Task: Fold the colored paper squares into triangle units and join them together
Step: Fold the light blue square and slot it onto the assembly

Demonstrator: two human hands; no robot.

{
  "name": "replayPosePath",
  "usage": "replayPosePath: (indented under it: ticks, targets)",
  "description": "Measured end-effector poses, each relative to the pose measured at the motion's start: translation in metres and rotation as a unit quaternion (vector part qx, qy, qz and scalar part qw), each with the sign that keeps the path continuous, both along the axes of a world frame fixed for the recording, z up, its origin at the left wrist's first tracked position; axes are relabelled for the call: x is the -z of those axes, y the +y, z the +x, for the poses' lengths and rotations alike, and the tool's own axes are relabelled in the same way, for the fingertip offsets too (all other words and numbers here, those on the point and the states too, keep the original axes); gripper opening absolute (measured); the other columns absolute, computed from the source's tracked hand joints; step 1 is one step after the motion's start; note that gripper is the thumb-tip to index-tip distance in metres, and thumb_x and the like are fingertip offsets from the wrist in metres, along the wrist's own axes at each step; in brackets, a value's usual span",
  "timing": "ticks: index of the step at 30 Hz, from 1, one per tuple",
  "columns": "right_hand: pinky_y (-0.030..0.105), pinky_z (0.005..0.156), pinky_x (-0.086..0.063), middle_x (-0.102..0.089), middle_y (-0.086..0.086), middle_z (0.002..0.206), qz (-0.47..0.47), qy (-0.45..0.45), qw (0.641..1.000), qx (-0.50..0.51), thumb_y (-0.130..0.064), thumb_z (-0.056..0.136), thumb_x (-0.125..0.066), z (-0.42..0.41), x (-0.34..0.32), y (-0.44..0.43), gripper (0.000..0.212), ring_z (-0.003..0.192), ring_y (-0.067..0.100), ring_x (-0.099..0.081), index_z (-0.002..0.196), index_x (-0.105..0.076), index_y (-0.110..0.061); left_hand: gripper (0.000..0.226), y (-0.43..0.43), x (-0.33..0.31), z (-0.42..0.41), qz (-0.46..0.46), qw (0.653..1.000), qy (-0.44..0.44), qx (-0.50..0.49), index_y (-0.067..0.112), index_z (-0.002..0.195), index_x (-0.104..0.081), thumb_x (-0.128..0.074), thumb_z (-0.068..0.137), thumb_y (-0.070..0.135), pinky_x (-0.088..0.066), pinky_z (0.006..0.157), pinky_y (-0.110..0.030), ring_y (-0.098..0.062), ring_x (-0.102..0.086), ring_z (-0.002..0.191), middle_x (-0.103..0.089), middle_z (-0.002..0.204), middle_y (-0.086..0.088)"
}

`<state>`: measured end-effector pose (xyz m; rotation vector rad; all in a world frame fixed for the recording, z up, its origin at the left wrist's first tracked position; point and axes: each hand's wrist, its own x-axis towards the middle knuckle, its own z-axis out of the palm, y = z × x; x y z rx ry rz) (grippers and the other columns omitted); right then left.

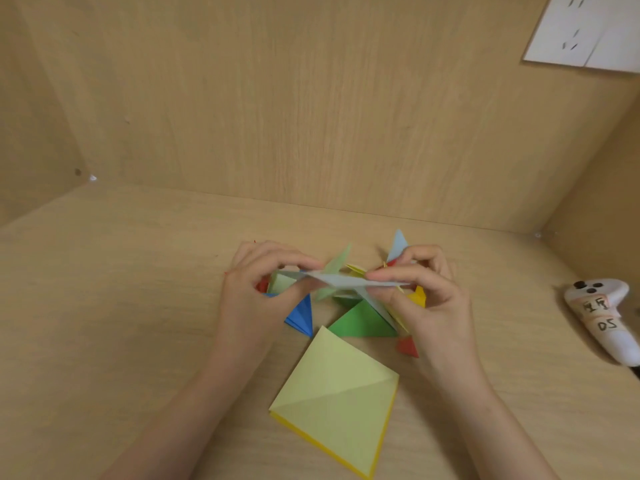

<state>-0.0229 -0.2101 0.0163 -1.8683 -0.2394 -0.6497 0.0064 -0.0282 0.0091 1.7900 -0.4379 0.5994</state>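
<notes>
A pale blue folded paper unit (341,280) is held just above the desk, seen almost edge-on. My left hand (258,289) pinches its left end and my right hand (427,294) pinches its right end. Under and around it lies a cluster of folded triangle units: a blue one (300,315), a green one (362,322), a pale green one (334,266), a yellow one (417,296) and a red one (408,347). My hands hide part of the cluster. A stack of yellow paper squares (337,398), its top sheet creased diagonally, lies nearer to me.
The wooden desk (121,306) is boxed in by wooden walls at the back and both sides. A white handheld controller (604,318) with taped labels lies at the right edge. A white wall socket plate (585,29) sits at the upper right.
</notes>
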Motion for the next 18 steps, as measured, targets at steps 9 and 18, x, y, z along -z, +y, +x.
replayPosePath:
  ticks: [9,18]
  targets:
    - [0.019,0.041,-0.028,-0.032,-0.008,0.037,0.175,0.089,0.980,-0.024,-0.027,0.064,-0.074,-0.003,-0.005,0.000,0.015,0.036,0.010,-0.031,0.074,-0.075,-0.015,0.011,0.000,-0.010,-0.005,-0.150,0.979,0.130,0.036,0.021,0.071,-0.073,-0.074,0.073,0.010,-0.035,0.043,-0.013,-0.008,-0.041,0.033,-0.069,0.079,0.014]
    - [0.025,0.056,-0.056,-0.075,0.011,0.087,0.238,0.133,0.953,-0.129,-0.015,0.073,-0.066,-0.002,-0.006,0.000,0.016,0.082,0.030,-0.073,0.084,-0.076,-0.011,0.013,0.000,-0.011,-0.006,-0.217,0.956,0.157,0.122,-0.001,0.084,-0.070,-0.066,0.076,0.008,-0.055,0.063,-0.020,-0.019,-0.073,0.082,-0.074,0.098,0.000]
